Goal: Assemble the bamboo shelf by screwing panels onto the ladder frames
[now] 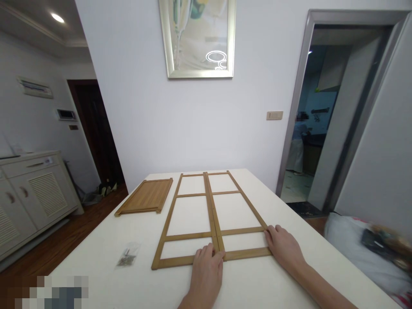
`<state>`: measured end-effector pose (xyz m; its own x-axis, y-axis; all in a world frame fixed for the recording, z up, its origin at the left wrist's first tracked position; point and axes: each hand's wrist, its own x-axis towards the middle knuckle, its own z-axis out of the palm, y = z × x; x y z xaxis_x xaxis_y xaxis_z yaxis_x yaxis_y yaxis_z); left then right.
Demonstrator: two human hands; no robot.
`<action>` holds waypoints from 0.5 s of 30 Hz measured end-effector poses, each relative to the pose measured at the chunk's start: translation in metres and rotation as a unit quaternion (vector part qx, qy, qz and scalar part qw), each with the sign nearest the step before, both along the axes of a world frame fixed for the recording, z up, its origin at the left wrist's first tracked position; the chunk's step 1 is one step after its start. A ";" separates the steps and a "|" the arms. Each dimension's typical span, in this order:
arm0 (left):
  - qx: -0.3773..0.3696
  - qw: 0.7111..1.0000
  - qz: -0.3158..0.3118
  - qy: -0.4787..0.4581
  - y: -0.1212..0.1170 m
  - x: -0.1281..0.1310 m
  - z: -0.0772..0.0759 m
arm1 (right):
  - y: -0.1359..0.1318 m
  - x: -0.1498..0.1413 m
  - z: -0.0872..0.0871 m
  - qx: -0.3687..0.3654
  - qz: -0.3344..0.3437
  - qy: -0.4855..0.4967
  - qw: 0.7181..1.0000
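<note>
Two flat wooden frames with crossbars lie side by side on the white table (106, 231), their inner rails meeting along the middle. At the near end of that seam, my left hand (206, 269) has its fingers closed over the edge of the left wooden frame (189, 236), with the thumb by the inner rails. My right hand (286, 249) grips the near outer corner of the right wooden frame (243, 231); part of that corner is hidden under the fingers. Both frames lie flat.
Left of the frames lie wooden slatted panels (144, 195). A small clear bag of screws (127, 257) sits nearer, on the left. Beyond the table stands a wall with a framed picture (200, 74). A person (296, 146) shows through the doorway at right; a white bundle (344, 240) lies below.
</note>
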<state>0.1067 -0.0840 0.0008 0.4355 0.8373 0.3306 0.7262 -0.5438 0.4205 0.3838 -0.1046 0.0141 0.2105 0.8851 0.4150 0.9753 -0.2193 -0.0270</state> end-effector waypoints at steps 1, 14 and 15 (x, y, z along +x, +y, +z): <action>-0.002 1.000 0.000 -0.002 0.000 0.000 0.000 | 0.000 -0.004 0.002 0.013 0.004 -0.025 1.000; 0.083 0.994 0.038 -0.053 -0.004 -0.083 0.023 | -0.019 -0.085 -0.005 0.131 0.273 -0.022 0.953; 0.088 0.993 0.049 -0.065 -0.015 -0.095 0.024 | -0.017 -0.085 -0.004 0.131 0.277 -0.014 0.952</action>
<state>0.0116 -0.0985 0.0249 0.2985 0.7976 0.5241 0.7252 -0.5465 0.4187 0.2987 -0.1220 0.0101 -0.2721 0.7233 0.6347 0.9407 0.3387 0.0173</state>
